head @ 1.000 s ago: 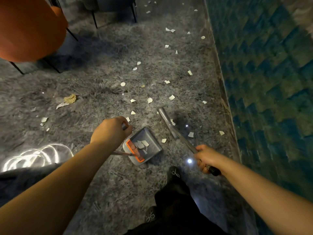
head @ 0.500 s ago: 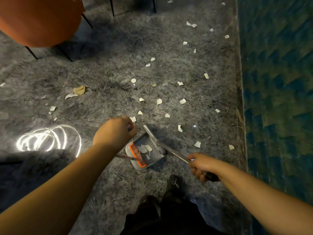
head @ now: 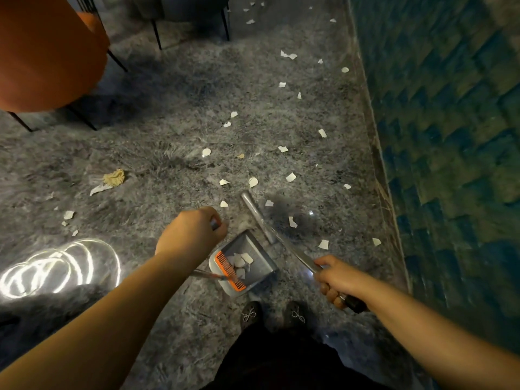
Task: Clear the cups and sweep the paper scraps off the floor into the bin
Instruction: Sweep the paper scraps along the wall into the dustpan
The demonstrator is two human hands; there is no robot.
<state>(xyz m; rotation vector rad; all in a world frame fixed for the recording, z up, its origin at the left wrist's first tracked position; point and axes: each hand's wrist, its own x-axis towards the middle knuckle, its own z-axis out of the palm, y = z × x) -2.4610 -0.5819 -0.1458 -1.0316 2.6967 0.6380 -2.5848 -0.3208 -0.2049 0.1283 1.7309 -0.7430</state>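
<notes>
head view: my right hand [head: 339,280] is wrapped round the broom [head: 264,220] handle, my left hand [head: 191,235] is curled round the dustpan [head: 253,268] handle. the broom head lies just ahead of the right hand and a little to its left, long axis running away from me, its near end touching the pan lip. the nearest scraps [head: 292,221] sit right of the head, ahead of the right hand, so i judge the next stroke drags leftward into the pan. a few scraps lie in the pan by its orange comb [head: 229,270]. a crumpled wad [head: 114,177] is well left; chair [head: 50,52] legs beyond. no bin or cups in view.
</notes>
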